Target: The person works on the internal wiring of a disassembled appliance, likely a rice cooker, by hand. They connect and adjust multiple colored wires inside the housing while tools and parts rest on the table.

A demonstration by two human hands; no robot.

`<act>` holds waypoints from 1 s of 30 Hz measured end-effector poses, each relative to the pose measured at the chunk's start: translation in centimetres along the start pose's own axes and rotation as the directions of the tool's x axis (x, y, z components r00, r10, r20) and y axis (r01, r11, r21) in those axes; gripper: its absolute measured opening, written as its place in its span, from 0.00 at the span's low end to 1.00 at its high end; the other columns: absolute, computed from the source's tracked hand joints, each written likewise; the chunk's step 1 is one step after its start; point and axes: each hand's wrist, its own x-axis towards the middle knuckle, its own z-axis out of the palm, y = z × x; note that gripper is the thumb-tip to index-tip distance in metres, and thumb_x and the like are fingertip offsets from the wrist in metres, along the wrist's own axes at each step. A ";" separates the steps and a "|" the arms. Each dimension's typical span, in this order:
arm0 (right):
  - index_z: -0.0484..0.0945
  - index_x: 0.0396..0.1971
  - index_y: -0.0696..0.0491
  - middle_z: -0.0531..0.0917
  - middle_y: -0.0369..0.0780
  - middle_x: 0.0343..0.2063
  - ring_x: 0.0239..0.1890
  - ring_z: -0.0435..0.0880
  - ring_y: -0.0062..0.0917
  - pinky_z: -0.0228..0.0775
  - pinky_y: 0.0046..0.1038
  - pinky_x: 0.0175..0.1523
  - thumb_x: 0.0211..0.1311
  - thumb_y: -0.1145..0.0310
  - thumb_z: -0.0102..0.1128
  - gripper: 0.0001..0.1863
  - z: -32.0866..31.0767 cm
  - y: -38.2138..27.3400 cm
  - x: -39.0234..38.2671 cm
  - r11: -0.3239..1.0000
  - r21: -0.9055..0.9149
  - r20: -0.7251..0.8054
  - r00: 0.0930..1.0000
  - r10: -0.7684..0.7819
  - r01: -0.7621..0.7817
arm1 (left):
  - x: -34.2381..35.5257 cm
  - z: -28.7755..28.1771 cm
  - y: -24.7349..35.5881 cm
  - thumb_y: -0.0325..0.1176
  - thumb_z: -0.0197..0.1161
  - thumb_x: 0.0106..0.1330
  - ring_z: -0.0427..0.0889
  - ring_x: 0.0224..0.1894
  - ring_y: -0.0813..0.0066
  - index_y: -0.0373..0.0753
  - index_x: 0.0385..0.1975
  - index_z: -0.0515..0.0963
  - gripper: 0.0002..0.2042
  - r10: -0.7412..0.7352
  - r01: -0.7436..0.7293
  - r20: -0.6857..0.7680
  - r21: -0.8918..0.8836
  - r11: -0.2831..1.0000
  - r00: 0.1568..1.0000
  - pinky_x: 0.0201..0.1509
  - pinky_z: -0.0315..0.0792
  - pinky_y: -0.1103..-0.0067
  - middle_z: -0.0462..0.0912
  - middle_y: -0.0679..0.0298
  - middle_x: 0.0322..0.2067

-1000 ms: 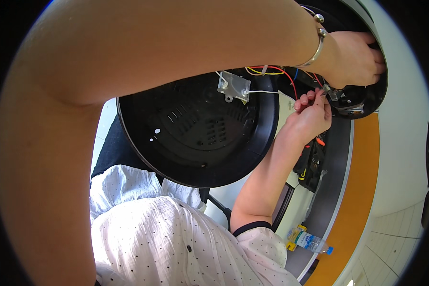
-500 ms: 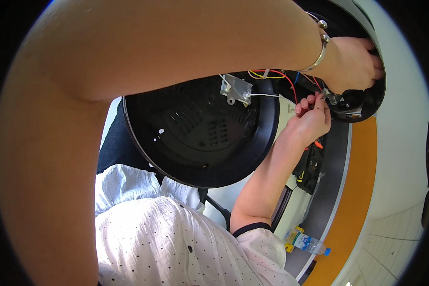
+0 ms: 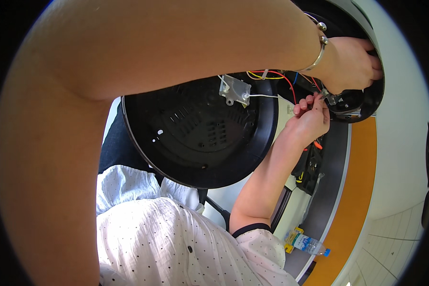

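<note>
My left arm crosses the top of the view, a silver bangle at its wrist. My left hand [image 3: 352, 66] has its fingers curled at the rim of a black round housing [image 3: 377, 97], gripping it. Just below, my right hand [image 3: 311, 117] is closed in a pinch beside a small metal bracket [image 3: 330, 98] inside that housing; what lies between the fingertips is too small to make out. Red and yellow wires [image 3: 286, 78] run near both hands. A white wire [image 3: 262, 95] leads to a metal plate [image 3: 235, 90] in a black round shell [image 3: 195, 138].
Dark tools with orange and yellow parts [image 3: 310, 164] lie on the table below the right hand. A plastic water bottle [image 3: 310, 244] with a blue cap stands nearer me. An orange band [image 3: 362, 181] runs along the right side.
Both hands keep almost the same place and grip. The black shell and metal plate appear shifted very slightly left.
</note>
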 end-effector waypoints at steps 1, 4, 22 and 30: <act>0.72 0.26 0.59 0.71 0.36 0.17 0.12 0.64 0.16 0.51 0.17 0.13 0.65 0.72 0.49 0.09 0.0 0.1 0.0 1.000 0.004 0.004 1.000 0.000 0.000 | 0.0 0.0 0.0 0.37 0.60 0.44 0.66 0.56 0.75 0.44 0.39 0.78 0.19 0.000 0.000 -0.021 -0.002 1.000 1.000 0.57 0.63 0.71 0.73 0.72 0.49; 0.71 0.26 0.59 0.71 0.36 0.17 0.12 0.63 0.16 0.51 0.17 0.13 0.65 0.72 0.49 0.08 -0.1 0.2 0.1 1.000 0.019 0.026 1.000 -0.005 0.004 | -0.1 0.0 0.0 0.37 0.60 0.43 0.66 0.56 0.74 0.43 0.40 0.78 0.19 -0.004 0.004 -0.014 -0.009 1.000 1.000 0.57 0.62 0.71 0.73 0.72 0.49; 0.72 0.27 0.59 0.70 0.36 0.17 0.11 0.60 0.14 0.46 0.16 0.12 0.65 0.73 0.48 0.08 0.2 -0.2 -0.1 1.000 0.013 0.023 1.000 0.000 0.000 | 0.0 0.5 0.0 0.37 0.61 0.43 0.67 0.55 0.74 0.43 0.37 0.79 0.18 -0.014 0.012 -0.109 -0.022 1.000 0.994 0.58 0.62 0.71 0.74 0.71 0.48; 0.71 0.27 0.58 0.71 0.34 0.16 0.11 0.62 0.11 0.46 0.15 0.12 0.65 0.71 0.49 0.08 -0.1 -0.2 0.0 0.999 0.039 0.027 0.999 0.036 -0.037 | 0.0 -1.5 -0.1 0.36 0.63 0.41 0.70 0.53 0.74 0.43 0.35 0.79 0.17 0.027 -0.027 0.069 0.008 1.000 0.997 0.57 0.63 0.71 0.76 0.72 0.44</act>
